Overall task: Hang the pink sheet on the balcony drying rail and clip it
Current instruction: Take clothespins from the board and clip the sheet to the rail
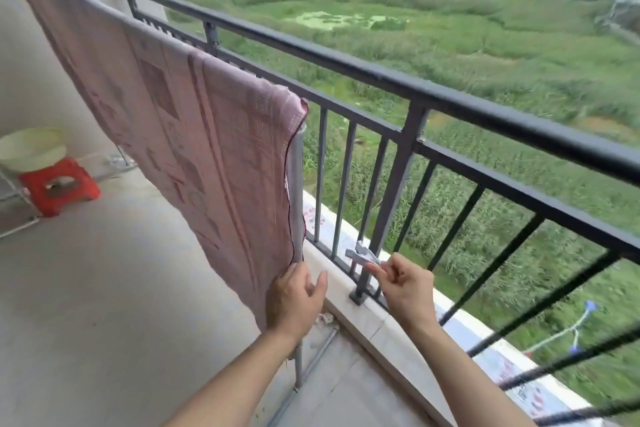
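Obs. – pink sheet [180,135] is draped over the drying rail [300,135] and hangs on my side down toward the balcony floor [104,305]. Its side hem runs along the rail's near end, just beside the bare upright tube. No clip shows on the top fold, so I judge hanging done and clipping not yet done.

Left hand [294,298]: wide, fingers fairly straight and laid against the sheet's lower near corner, thumb spread clear. Likely purpose: to steady the loose hem and keep the cloth flat against the upright while the other hand fetches a fastener.

Right hand [401,288]: narrow, thumb and forefinger pinching a grey clip [363,255], the other fingers curled in. The clip sits low against the foot of the balcony railing [415,94], near a post. I cannot tell whether it is fastened to a bar there or already free.

Materials:
- Sheet – thin woven cotton-like cloth, faded pink, with a blocky geometric pattern and a dark stitched hem. It drapes limp.
- Rail – smooth silver metal tube, round in section.
- Railing – dark painted metal, square bars under a rounded top.
- Ledge [363,319] under the railing – pale smooth stone.
- Clip – small, flat and angular. Metal or plastic, unclear through blur.

At the floor's far corner, a pale basin [31,147] sits on a red plastic stool [59,185].
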The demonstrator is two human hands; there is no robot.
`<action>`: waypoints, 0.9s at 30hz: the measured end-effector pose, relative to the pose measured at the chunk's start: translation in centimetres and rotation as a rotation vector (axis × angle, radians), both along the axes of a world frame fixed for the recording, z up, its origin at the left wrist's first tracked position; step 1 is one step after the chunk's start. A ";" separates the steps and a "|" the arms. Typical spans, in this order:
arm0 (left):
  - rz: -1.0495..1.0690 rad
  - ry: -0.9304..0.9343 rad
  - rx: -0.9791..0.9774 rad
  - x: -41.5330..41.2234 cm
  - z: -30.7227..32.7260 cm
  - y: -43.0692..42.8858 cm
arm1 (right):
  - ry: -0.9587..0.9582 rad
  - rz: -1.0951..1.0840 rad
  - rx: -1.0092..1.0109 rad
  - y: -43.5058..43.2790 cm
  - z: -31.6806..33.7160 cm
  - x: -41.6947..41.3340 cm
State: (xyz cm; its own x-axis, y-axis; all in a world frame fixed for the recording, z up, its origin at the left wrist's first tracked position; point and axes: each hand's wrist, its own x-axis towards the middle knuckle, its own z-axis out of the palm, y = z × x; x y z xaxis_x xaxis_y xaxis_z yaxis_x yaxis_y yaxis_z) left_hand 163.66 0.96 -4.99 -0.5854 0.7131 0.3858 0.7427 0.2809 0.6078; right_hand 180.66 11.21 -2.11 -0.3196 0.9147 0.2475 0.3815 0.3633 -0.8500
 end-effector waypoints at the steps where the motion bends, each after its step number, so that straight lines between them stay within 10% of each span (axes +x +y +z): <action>1: 0.031 0.011 0.016 -0.1 0.4 0.0 | -0.001 0.036 0.020 0.5 0.2 -0.8; 15: 0.492 0.193 0.384 2.7 4.7 1.9 | -0.010 0.220 -0.042 5.9 1.8 -3.5; 22: 0.829 -0.345 0.314 2.7 6.0 7.3 | -0.013 0.267 -0.143 6.0 1.4 -2.4; 27: 0.984 -0.359 0.318 1.1 6.1 9.5 | -0.020 0.280 -0.162 6.6 1.6 -1.1</action>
State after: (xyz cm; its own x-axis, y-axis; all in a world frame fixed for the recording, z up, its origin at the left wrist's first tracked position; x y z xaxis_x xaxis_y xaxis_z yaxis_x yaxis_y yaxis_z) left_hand 164.75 10.50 1.08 -0.9595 -0.2301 0.1627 0.0447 0.4458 0.8940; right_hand 179.53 17.78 -0.55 -0.5674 0.8177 0.0970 0.3030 0.3168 -0.8988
